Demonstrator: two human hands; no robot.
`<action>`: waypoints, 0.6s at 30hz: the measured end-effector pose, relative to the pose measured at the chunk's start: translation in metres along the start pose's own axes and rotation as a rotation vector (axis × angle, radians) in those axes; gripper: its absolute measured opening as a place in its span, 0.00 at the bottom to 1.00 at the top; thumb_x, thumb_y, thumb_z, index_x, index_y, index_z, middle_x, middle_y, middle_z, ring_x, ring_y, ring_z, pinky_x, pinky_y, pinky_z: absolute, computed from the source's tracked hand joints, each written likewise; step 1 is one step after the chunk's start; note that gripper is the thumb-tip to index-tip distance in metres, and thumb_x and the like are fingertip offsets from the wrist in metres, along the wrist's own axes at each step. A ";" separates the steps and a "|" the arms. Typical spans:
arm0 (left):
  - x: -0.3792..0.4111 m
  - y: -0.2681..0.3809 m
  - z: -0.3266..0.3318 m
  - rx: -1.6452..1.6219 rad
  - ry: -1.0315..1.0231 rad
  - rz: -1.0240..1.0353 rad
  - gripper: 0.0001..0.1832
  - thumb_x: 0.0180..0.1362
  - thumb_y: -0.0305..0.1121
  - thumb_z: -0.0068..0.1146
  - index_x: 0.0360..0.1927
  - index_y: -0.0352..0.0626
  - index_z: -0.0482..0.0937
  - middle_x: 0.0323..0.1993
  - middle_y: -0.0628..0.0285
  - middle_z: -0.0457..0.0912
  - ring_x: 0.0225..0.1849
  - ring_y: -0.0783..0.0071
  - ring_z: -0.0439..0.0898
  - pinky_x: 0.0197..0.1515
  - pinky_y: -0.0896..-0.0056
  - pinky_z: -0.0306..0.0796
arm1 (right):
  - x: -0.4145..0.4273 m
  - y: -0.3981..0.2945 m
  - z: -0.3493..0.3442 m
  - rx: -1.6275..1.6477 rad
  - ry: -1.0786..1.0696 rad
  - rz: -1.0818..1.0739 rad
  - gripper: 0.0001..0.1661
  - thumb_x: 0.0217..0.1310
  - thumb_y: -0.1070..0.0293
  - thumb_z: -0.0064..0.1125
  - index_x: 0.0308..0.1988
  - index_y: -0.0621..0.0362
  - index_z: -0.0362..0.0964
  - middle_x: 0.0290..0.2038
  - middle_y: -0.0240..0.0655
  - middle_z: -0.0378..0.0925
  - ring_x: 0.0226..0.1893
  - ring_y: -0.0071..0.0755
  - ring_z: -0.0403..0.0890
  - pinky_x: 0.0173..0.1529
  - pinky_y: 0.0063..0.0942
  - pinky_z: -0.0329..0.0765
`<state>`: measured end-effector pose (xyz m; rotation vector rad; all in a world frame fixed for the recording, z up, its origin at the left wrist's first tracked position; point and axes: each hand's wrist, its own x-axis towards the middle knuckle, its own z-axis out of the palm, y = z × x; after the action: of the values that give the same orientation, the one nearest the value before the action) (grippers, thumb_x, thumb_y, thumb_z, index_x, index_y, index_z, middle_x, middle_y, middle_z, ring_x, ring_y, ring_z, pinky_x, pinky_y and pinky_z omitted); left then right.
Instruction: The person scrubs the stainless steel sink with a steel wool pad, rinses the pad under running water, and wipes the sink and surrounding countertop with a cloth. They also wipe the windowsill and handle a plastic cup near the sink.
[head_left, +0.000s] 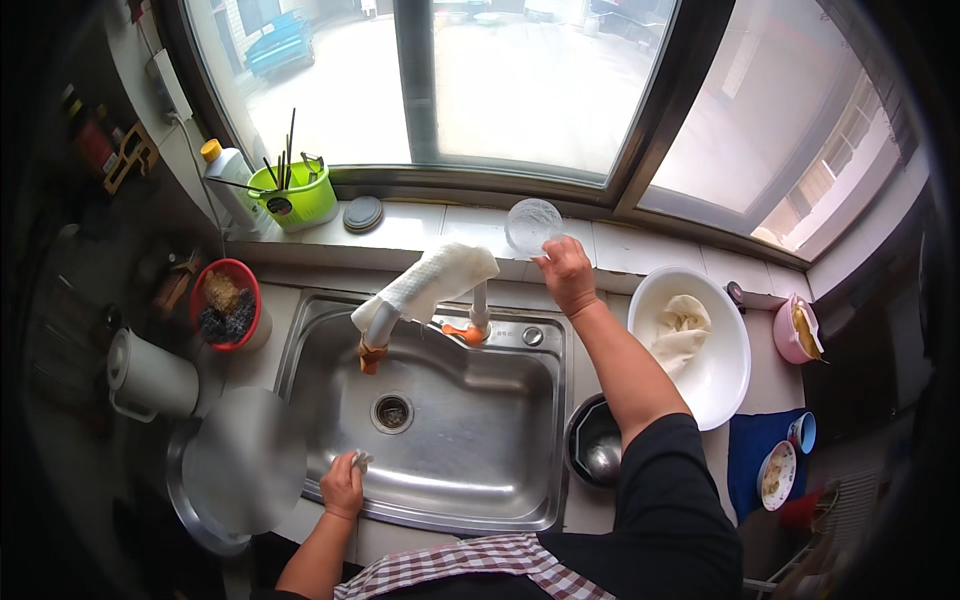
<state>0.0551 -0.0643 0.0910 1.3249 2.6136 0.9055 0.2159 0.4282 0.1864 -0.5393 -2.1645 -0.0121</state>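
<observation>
My right hand (568, 274) reaches to the tiled window sill, its fingers on the near rim of a round clear bowl (533, 225). Over the lower left edge of the stainless steel sink (487, 390), my left hand (343, 484) is closed on a small crumpled pale cloth (362, 459). Between the hands stands the faucet, wrapped in a white cloth (435, 277), with a brown piece at its spout (373, 356) and an orange lever (465, 332). The drain (391, 413) shows in the bare sink bottom.
Right of the sink are a white basin (727, 360) with a beige cloth and a dark pot (592, 442). On the left stand a red container (259, 300) with scrubbers, a pitcher (161, 375) and a round lid (247, 461). A green basket (296, 201) sits on the sill.
</observation>
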 end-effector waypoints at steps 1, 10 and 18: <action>-0.001 -0.002 0.000 0.002 0.005 -0.005 0.12 0.53 0.27 0.49 0.43 0.43 0.76 0.36 0.54 0.79 0.33 0.51 0.80 0.34 0.57 0.74 | 0.007 -0.007 0.005 0.009 0.000 -0.024 0.17 0.43 0.71 0.68 0.34 0.55 0.68 0.29 0.39 0.70 0.34 0.47 0.73 0.38 0.38 0.73; 0.002 -0.003 0.000 0.009 0.069 -0.042 0.13 0.53 0.27 0.49 0.43 0.45 0.76 0.36 0.55 0.80 0.32 0.51 0.80 0.34 0.56 0.74 | 0.074 -0.038 0.068 0.107 -0.153 0.000 0.14 0.47 0.66 0.67 0.33 0.55 0.69 0.30 0.39 0.73 0.34 0.46 0.75 0.39 0.38 0.75; 0.000 -0.007 0.000 -0.010 0.120 -0.064 0.12 0.53 0.27 0.50 0.42 0.45 0.76 0.36 0.55 0.80 0.32 0.52 0.80 0.34 0.57 0.74 | 0.099 -0.049 0.118 0.140 -0.302 -0.007 0.16 0.48 0.61 0.67 0.35 0.53 0.69 0.31 0.39 0.74 0.35 0.46 0.77 0.39 0.39 0.75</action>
<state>0.0504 -0.0671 0.0874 1.2127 2.7184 1.0169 0.0557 0.4439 0.1991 -0.4769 -2.4377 0.2298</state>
